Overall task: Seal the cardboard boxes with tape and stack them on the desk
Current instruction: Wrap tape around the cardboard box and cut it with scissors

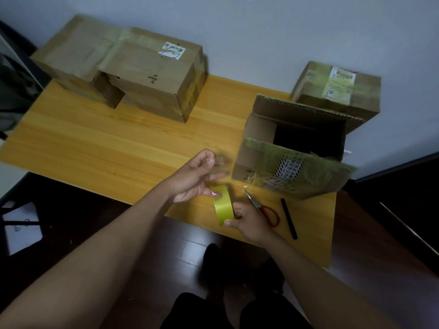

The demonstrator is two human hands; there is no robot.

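A plain room at home or in a small office, set up for packing parcels

A wooden tabletop stands against a bare pale wall over dark plank flooring. Reused cardboard boxes with shipping labels sit at 11 o'clock and 1 o'clock, an open box at 2 o'clock; red-handled scissors and a black marker lie near the front edge.

Open box is sitting near right, flaps up; taped boxes are resting far left and far right; yellow-green tape roll is hovering near.
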